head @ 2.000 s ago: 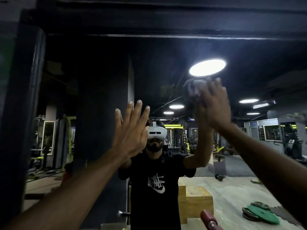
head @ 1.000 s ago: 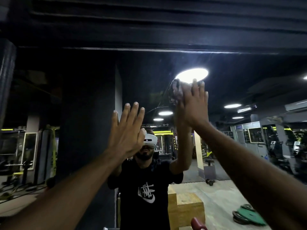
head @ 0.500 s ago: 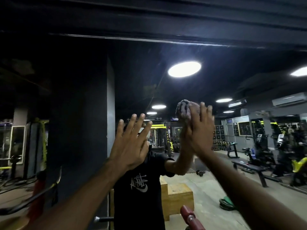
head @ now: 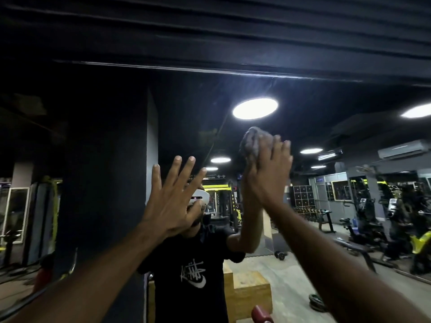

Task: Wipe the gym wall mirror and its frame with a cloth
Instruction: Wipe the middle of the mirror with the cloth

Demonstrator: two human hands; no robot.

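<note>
The wall mirror (head: 326, 117) fills most of the view and reflects the dark gym and a person in a black T-shirt. Its top frame edge (head: 210, 69) runs as a thin bright line under the black ceiling. My left hand (head: 173, 201) lies flat on the glass with fingers spread. My right hand (head: 268, 176) presses a bunched grey cloth (head: 253, 142) against the mirror with straight fingers. The cloth shows above and left of the fingertips, just below a reflected round ceiling light.
A red padded handle (head: 261, 314) pokes up at the bottom edge, close in front of me. In the reflection are a black pillar (head: 102, 183), wooden plyo boxes (head: 249, 292), weight plates on the floor (head: 314, 303) and benches and machines at the right.
My right hand with the cloth dropped from the reflected ceiling light to a lower spot, then rose slightly. The view shifted right. My left hand stayed flat on the glass.
</note>
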